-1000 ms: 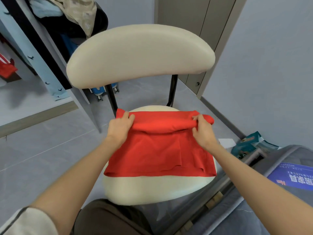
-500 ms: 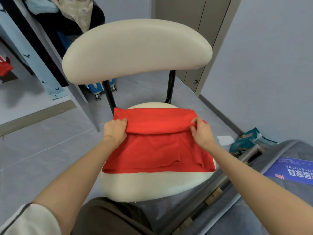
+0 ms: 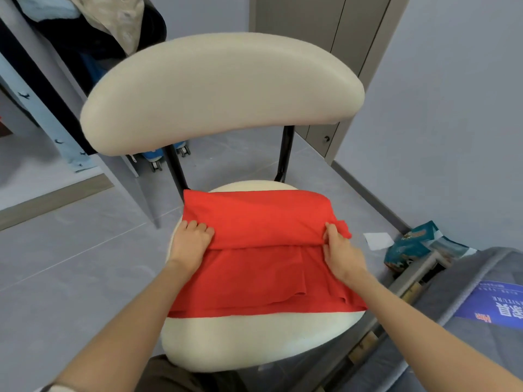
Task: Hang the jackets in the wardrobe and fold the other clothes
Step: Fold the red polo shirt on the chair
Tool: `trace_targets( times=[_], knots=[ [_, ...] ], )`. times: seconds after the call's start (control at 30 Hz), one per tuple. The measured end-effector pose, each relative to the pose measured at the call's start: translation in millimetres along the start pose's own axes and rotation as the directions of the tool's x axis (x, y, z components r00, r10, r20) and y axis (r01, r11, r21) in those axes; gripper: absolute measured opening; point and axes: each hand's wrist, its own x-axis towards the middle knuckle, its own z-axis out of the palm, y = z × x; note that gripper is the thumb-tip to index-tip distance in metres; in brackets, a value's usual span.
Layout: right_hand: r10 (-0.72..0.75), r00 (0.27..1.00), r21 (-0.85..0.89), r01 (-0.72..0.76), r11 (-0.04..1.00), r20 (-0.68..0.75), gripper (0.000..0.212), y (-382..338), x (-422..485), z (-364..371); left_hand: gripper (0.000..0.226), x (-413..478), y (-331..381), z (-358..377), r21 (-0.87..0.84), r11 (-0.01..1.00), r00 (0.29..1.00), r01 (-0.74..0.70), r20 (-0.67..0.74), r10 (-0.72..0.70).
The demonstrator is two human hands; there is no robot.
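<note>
Together, left hand (image 3: 192, 245), right hand (image 3: 340, 251) gripping red garment (image 3: 263, 219)

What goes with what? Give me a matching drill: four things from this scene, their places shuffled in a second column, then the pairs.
1. red garment
2. left hand
3. right hand
4. teal packet

A. on the floor, right of the chair seat
B. spread on the chair seat
C. holds the fold's right end
D. holds the fold's left end

Pairs: 1-B, 2-D, 3-C, 4-A.
</note>
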Motion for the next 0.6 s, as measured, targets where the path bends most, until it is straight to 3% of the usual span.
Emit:
trace_targets(
  times=[0.1, 0.2, 0.23, 0.3, 0.37, 0.47, 0.53, 0.6],
  knots=[
    [0.028, 1.0, -0.191, -0.029, 0.981, -0.004, 0.035, -8.7, 2.1, -5.1, 0.033, 4.0, 5.4, 5.5, 0.01, 0.996, 0.966, 0.088, 0.243, -0.088],
    [0.072, 0.997, -0.342, -0.075, 0.937, -0.019, 0.023, -30.3, 17.9, -21.9, 0.047, 26.2, 11.3, -8.7, -0.049, 0.988, 0.866, 0.149, 0.489, -0.107],
    [0.06, 0.998, -0.38, -0.067, 0.923, -0.029, 0.024, -38.7, 23.9, -25.7, 0.047, 34.7, 15.5, -14.2, -0.115, 0.976, 0.84, 0.186, 0.534, -0.097],
    [-0.039, 0.996, -0.397, 0.003, 0.918, -0.084, 0.025, -55.5, 34.4, -30.3, 0.038, 50.8, 25.5, -24.4, -0.271, 0.935, 0.869, 0.23, 0.49, -0.072],
    [-0.15, 0.98, -0.326, 0.101, 0.94, -0.128, 0.028, -68.2, 47.7, -31.9, 0.028, 62.9, 33.8, -28.0, -0.402, 0.887, 0.94, 0.225, 0.329, -0.089],
    [-0.198, 0.98, -0.124, 0.194, 0.973, -0.02, 0.049, -73.8, 75.9, -31.7, 0.03, 77.1, 33.1, -20.3, -0.485, 0.853, 0.975, 0.195, 0.187, -0.116],
    [-0.139, 0.983, 0.065, 0.132, 0.989, 0.117, 0.066, -72.7, 92.5, -29.1, 0.041, 87.6, 25.1, -12.7, -0.502, 0.837, 0.962, 0.218, 0.255, -0.098],
    [-0.013, 0.974, 0.174, -0.028, 0.984, 0.227, 0.08, -68.8, 104.3, -23.1, 0.052, 99.5, 15.5, -4.9, -0.489, 0.836, 0.921, 0.251, 0.386, -0.051]
  ],
)
